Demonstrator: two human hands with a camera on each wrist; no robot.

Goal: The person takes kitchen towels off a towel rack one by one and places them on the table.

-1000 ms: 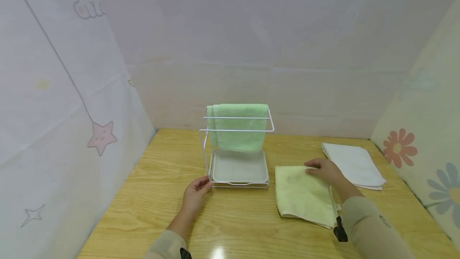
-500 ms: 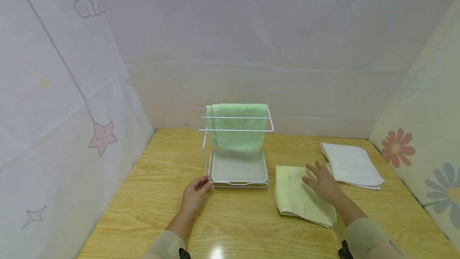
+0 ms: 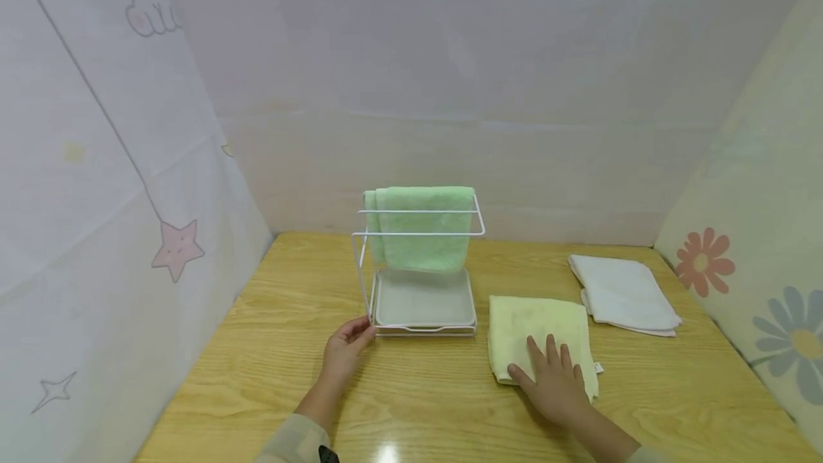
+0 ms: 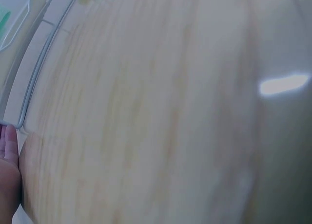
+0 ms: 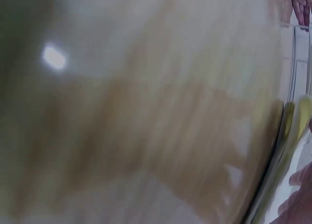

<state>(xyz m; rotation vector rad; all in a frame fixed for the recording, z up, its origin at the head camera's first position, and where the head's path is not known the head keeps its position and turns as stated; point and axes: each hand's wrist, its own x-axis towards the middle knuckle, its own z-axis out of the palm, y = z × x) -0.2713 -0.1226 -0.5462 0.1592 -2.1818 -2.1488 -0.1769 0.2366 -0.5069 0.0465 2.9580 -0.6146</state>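
My left hand (image 3: 343, 352) pinches the front left corner of a white wire rack (image 3: 418, 234), thumb and fingers at its base; in the left wrist view the fingertips meet the wire corner. A folded light green towel (image 3: 427, 252) hangs over the rack's rear bar. Low in the rack sits a pale drip tray (image 3: 424, 299). My right hand (image 3: 556, 384) lies with fingers spread on the front part of a folded yellow towel (image 3: 534, 320), which rests flat on the table. In the right wrist view the stacked edges of the yellow towel (image 5: 303, 114) show beside that hand.
A folded white towel (image 3: 624, 295) lies at the back right of the wooden table (image 3: 270, 320). Printed fabric walls (image 3: 411, 91) close off the table at the back and both sides.
My right hand has let go of the yellow towel's far right edge, lifted, and moved toward the front onto the towel with fingers spread. My left hand keeps its place at the rack.
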